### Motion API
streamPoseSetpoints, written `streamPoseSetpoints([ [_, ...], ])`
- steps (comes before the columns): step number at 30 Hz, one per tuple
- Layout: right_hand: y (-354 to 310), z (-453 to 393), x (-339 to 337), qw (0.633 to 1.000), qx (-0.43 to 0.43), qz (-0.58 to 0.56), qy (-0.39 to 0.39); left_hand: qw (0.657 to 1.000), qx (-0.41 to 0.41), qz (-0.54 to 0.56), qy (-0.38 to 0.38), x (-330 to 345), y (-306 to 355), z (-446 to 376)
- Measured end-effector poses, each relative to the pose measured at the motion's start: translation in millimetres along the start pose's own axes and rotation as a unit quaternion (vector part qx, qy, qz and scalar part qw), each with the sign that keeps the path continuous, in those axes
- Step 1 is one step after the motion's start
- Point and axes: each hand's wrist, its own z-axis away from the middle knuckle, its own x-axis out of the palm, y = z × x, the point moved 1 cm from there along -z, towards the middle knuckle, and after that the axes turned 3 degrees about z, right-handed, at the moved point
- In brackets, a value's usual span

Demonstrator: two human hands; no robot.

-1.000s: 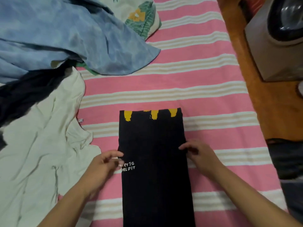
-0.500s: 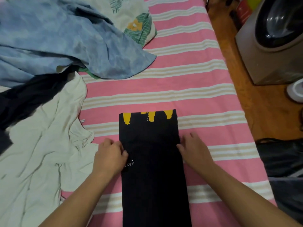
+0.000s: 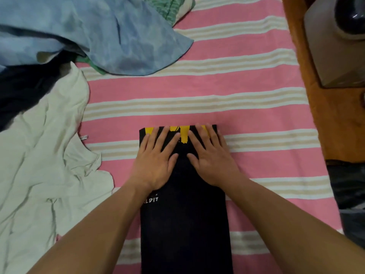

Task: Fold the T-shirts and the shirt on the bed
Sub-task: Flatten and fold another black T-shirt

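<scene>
From the head camera, we are looking down at a bed [image 3: 227, 91] covered in a pink sheet with white and beige stripes. A black T-shirt [image 3: 185, 224], folded into a long narrow strip, is lying near the bed's near edge, running away from us toward the middle. Yellow print is showing along its far end, and small white letters are sitting near its left side.

We are pressing both hands flat on the far end of the strip. The left hand [image 3: 158, 161] is lying palm down with straight, spread fingers reaching the yellow print. The right hand [image 3: 212, 160] is lying beside it, fingers straight and spread the same way, thumbs almost touching.

Toward the bed's left edge, a crumpled white T-shirt [image 3: 39, 155] is lying unfolded. A blue shirt [image 3: 94, 30] is heaped at the far left corner, over something dark.
</scene>
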Motion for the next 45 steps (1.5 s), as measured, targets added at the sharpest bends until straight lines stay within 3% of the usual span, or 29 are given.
streamPoseSetpoints([
  [5,2.5,-7.3,11.1,0.999,-0.010,0.000,0.030,1.000,-0.004,0.011,0.023,8.3,-2.2,-4.0],
  [11,-9.8,-0.6,-2.3,0.999,0.020,0.033,0.008,0.999,-0.026,-0.019,0.009,-0.9,6.2,0.4],
  [14,-29.3,37.9,-15.1,0.997,-0.029,0.070,0.025,0.999,-0.041,-0.026,-0.004,-18.4,29.8,29.8],
  [16,-43.1,90.7,-8.2,0.994,-0.091,0.059,0.004,1.000,0.010,-0.016,-0.012,-15.3,51.1,81.3],
  [20,-62.2,230.9,34.4,0.985,-0.156,0.031,-0.069,0.987,0.116,0.012,-0.113,30.3,81.9,250.2],
  [25,-74.7,359.9,69.9,0.960,-0.246,0.052,-0.125,0.970,0.119,-0.015,-0.213,70.4,98.1,394.2],
  [30,-74.1,375.0,82.0,0.942,-0.250,0.117,-0.191,0.956,0.106,-0.073,-0.265,76.8,109.8,394.5],
  [34,-77.6,375.2,85.6,0.927,-0.263,0.185,-0.191,0.933,0.113,-0.112,-0.322,72.8,112.2,380.5],
  [38,-81.5,372.8,70.8,0.949,-0.244,0.084,-0.184,0.940,0.136,-0.087,-0.300,70.9,102.1,384.0],
  [41,-76.2,369.7,50.4,0.939,-0.272,0.048,-0.204,0.948,0.159,-0.034,-0.274,50.2,93.9,375.6],
  [43,-67.3,372.3,39.0,0.933,-0.282,0.029,-0.222,0.954,0.207,0.015,-0.218,40.9,86.9,374.8],
  [45,-57.1,378.3,30.0,0.937,-0.266,-0.010,-0.224,0.948,0.209,0.062,-0.230,22.4,86.4,372.3],
])
